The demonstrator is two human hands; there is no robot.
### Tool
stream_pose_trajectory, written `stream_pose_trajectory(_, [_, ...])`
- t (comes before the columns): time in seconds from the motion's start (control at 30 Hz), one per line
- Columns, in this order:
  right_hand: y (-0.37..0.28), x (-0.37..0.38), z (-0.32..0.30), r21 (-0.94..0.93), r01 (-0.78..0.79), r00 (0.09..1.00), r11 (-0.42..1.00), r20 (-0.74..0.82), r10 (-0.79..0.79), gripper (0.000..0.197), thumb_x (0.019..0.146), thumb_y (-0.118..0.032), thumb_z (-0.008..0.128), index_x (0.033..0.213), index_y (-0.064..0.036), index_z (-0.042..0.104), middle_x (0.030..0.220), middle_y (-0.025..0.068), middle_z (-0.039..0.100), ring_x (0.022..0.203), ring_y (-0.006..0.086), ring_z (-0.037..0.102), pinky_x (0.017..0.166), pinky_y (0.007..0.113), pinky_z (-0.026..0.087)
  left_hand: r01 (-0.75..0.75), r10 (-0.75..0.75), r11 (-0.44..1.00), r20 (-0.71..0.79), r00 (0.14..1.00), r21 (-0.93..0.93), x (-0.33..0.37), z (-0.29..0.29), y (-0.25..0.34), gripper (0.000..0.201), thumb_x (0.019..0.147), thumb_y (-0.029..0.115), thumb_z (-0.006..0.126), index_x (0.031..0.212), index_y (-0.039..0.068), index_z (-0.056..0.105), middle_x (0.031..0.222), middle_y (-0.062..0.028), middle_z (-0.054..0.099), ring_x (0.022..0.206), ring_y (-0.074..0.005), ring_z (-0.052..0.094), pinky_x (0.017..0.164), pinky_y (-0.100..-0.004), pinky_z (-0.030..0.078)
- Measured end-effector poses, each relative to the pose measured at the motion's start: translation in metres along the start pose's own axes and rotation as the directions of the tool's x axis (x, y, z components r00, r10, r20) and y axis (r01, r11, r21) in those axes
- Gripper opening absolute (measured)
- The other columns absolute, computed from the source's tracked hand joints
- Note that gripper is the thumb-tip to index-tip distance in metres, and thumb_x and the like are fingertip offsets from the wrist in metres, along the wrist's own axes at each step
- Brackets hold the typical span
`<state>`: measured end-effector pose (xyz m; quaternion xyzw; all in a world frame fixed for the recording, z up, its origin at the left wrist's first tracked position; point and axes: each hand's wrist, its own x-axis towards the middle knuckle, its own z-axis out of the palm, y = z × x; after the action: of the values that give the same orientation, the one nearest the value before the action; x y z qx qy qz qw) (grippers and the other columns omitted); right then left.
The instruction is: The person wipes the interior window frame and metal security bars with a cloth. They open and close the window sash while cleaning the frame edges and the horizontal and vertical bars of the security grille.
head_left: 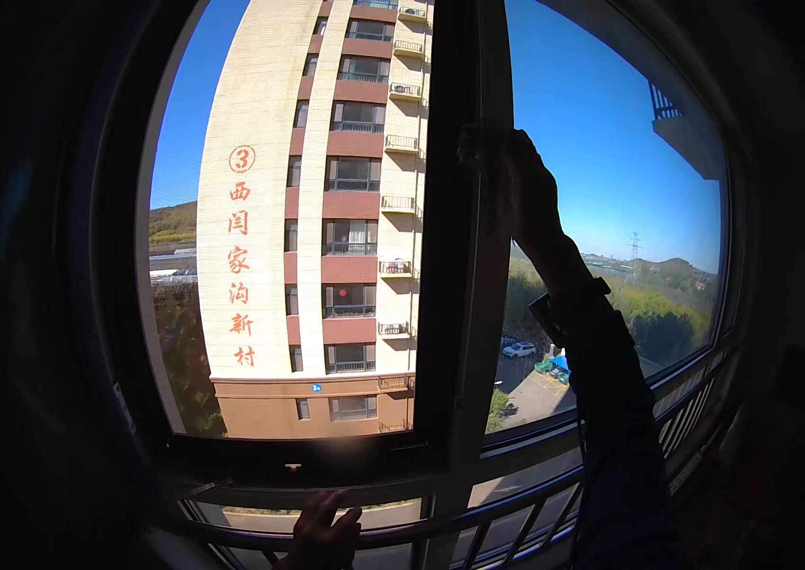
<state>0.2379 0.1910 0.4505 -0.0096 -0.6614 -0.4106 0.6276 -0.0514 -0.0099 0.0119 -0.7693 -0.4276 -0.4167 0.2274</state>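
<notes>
My right hand (528, 185) is raised against the upright window frame (483, 313) between the two panes. Its fingers are closed on a dark bundle with a fuzzy edge (472, 147), like a bunched cloth, pressed to the frame; shadow hides its detail. A dark band circles my right wrist, and the sleeve is dark. Low in the view, my left hand (322, 532) has bent fingers over the curved metal railing (393, 538) inside the window. Its palm and wrist fall in shadow at the lower edge.
The left sash (298, 446) has a dark frame with a small latch at its bottom. Railing bars (692, 418) run along the lower right. Through the panes stand a tall pale building (250, 114), parked cars (519, 350), trees and hills. The room around is dark.
</notes>
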Motion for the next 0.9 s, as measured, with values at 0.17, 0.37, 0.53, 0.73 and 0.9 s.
stream_pose_trajectory(0.17, [0.059,0.080,0.029,-0.309,-0.071,0.996,0.948,0.029,0.085,0.031,0.103,-0.005,0.063,0.134,-0.0097,0.067,0.132,0.0136,0.071,0.116,0.0321,0.072,0.097,0.040,0.061,-0.029,0.029,0.999,-0.011,1.000,-0.037,-0.004,0.002,-0.010,0.042,0.075,0.012,0.086,0.114,0.007,0.072,0.129,-0.0244,0.062,0.116,-0.0470,0.064,0.094,-0.0566,0.057])
stream_pose_trajectory(0.37, [0.090,0.151,0.036,-0.306,-0.049,0.997,0.951,0.041,0.065,0.030,0.103,-0.008,0.064,0.132,-0.0098,0.068,0.130,0.0165,0.072,0.114,0.0335,0.073,0.096,0.042,0.062,-0.049,0.048,0.997,-0.005,0.999,-0.056,-0.020,0.017,-0.029,0.039,0.076,0.017,0.088,0.112,0.012,0.074,0.128,-0.0206,0.064,0.117,-0.0418,0.066,0.096,-0.0554,0.056])
stream_pose_trajectory(0.53, [0.115,0.203,0.049,-0.500,-0.108,0.989,0.859,0.037,0.146,0.030,0.100,-0.014,0.072,0.130,-0.0179,0.072,0.118,0.0128,0.077,0.105,0.0308,0.076,0.091,0.042,0.062,0.054,-0.053,0.996,0.009,0.999,-0.074,-0.024,0.017,-0.019,0.031,0.085,0.010,0.077,0.114,0.000,0.073,0.139,-0.0258,0.060,0.130,-0.0486,0.057,0.112,-0.0597,0.048])
stream_pose_trajectory(0.73, [0.117,0.164,0.039,-0.528,-0.050,0.974,0.848,0.162,0.159,0.031,0.103,-0.011,0.065,0.134,-0.0157,0.070,0.118,0.0132,0.077,0.100,0.0280,0.076,0.085,0.039,0.062,0.071,-0.074,0.993,-0.025,0.997,-0.094,-0.021,0.003,-0.008,0.027,0.084,0.007,0.076,0.109,-0.002,0.072,0.136,-0.0285,0.061,0.128,-0.0497,0.058,0.109,-0.0595,0.050])
stream_pose_trajectory(0.9, [0.116,0.141,0.030,-0.327,0.160,0.982,0.931,0.146,-0.118,0.029,0.104,-0.016,0.065,0.132,-0.0085,0.070,0.110,0.0187,0.076,0.090,0.0283,0.077,0.075,0.041,0.062,0.119,-0.127,0.987,-0.062,0.990,-0.111,-0.021,0.004,-0.009,0.029,0.083,0.006,0.077,0.110,-0.001,0.071,0.136,-0.0285,0.061,0.127,-0.0497,0.059,0.107,-0.0595,0.052])
